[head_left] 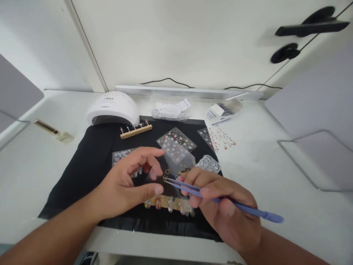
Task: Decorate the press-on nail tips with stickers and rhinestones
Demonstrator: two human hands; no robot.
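Observation:
My right hand (220, 198) is closed around a pair of blue-purple tweezers (190, 189), with the tips pointing left. Those tips are close to a small yellow-outlined sticker (167, 173) on a clear sticker sheet (176, 169). Whether my right fingers also touch that sheet, I cannot tell. My left hand (129, 180) hovers left of the tips, thumb and fingers apart, with nothing visible between them. Below both hands lies a wooden strip (164, 201) carrying several decorated nail tips. Another sticker sheet (120, 155) is partly hidden behind my left hand.
On the black mat (74, 176) are a patterned sticker sheet (187, 143), a clear compartment box (209, 163) and a wooden nail stand (136, 131). Behind are a white nail lamp (114, 106), a plastic bag of packets (171, 110) and an opened small box (223, 110).

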